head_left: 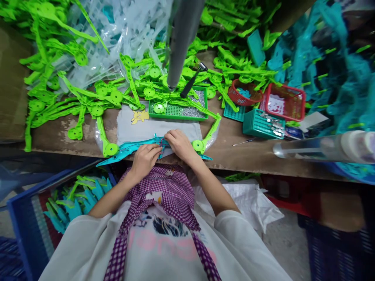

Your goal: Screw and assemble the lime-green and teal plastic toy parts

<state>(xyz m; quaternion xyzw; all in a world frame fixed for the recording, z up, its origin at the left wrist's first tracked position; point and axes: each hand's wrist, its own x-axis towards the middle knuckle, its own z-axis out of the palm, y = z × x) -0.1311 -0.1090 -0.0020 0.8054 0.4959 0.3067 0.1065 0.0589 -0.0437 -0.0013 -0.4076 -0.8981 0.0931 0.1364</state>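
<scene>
A teal plastic toy bow shell (129, 147) lies crosswise at the table's front edge, with a lime-green limb (102, 134) at its left end and another limb (211, 130) at its right. A thin red wire (162, 143) runs along its open inside and shows between my hands. My left hand (145, 159) rests over the shell's middle, fingers bent and fingertips pinched at the wire. From the right, my right hand (179, 143) reaches over the shell with curled fingers close to the same wire. What its fingertips grip is partly hidden. Beneath lies a grey cloth (129, 127).
A green basket (178, 117) of small metal parts stands behind, with a hammer (191, 82) over it. Lime-green limbs (99, 93) are heaped at the back. Red baskets (303, 105), a teal basket (258, 127) and a screwdriver (244, 142) are right. A grey vertical tool (183, 39) hangs above.
</scene>
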